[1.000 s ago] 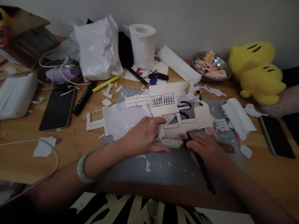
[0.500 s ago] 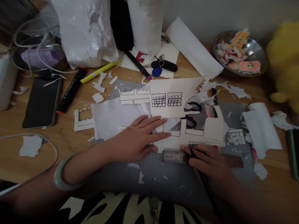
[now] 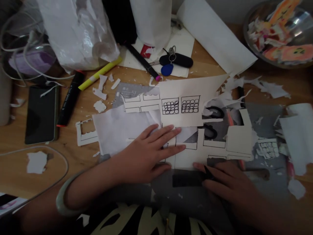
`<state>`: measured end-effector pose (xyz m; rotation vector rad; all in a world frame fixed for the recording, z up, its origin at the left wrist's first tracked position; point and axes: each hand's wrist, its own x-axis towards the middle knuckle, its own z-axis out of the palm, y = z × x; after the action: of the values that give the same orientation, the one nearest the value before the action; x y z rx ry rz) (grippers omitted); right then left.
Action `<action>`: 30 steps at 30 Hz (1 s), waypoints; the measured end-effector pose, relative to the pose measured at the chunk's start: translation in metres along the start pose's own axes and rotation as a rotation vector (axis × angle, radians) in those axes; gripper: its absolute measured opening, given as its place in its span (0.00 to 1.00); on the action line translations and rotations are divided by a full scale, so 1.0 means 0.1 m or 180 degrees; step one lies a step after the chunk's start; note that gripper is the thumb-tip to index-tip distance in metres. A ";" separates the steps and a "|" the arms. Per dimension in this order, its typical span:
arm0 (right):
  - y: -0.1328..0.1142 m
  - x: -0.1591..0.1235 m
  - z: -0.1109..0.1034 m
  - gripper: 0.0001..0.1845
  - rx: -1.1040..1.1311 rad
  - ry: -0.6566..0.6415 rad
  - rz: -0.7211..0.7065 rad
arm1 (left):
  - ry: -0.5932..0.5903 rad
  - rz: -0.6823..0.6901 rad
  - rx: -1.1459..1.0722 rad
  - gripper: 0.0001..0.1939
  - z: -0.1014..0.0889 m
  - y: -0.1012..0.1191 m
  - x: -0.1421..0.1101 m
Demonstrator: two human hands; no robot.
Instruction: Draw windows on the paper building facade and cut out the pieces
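My left hand [image 3: 146, 151] lies flat with fingers spread on a cream paper sheet [image 3: 187, 160] that has drawn outlines and cut-out windows. My right hand [image 3: 230, 181] grips a slim black pen-like tool [image 3: 208, 173]; whether it is a pen or a knife I cannot tell. Its fingertips rest at the sheet's lower edge, beside a ruler [image 3: 186, 179] that now looks dark. Above the hands, a cream paper piece [image 3: 181, 89] carries two drawn boxes filled with circles. Black scissor handles [image 3: 215, 112] show through the openings at the right.
A grey cutting mat [image 3: 151, 194] lies underneath, with paper scraps [image 3: 99, 106] scattered around. A phone [image 3: 41, 114], a black marker [image 3: 70, 99] and a yellow marker [image 3: 100, 74] lie left. Keys [image 3: 172, 54] are at the back; a metal bowl [image 3: 251, 49] of coloured scraps stands back right.
The view has moved closer and shifted, so the bowl sits nearer the top right corner. Both hands keep about the same places on the paper. The ruler has turned from bright to dark.
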<state>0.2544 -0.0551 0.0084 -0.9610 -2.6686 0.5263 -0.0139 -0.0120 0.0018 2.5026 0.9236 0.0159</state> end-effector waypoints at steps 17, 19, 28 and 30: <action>-0.06 -0.06 0.01 0.13 -0.0459 -0.0122 0.0249 | 0.0278 -0.0064 0.0232 0.34 0.15 0.04 0.02; -0.05 -0.07 0.02 0.12 -0.0499 -0.0148 0.0259 | 0.0280 -0.0081 0.0281 0.34 0.15 0.05 0.03; -0.06 -0.10 0.06 0.12 -0.0581 -0.0122 0.0357 | 0.0270 -0.0216 0.0288 0.36 0.16 0.09 0.04; -0.07 -0.11 0.05 0.13 -0.0577 -0.0157 0.0405 | 0.0260 -0.0248 0.0300 0.35 0.16 0.10 0.04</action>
<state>0.2571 -0.0682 0.0052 -1.1890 -2.7494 0.3417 -0.0019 -0.0234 -0.0089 2.5666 1.0778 0.0508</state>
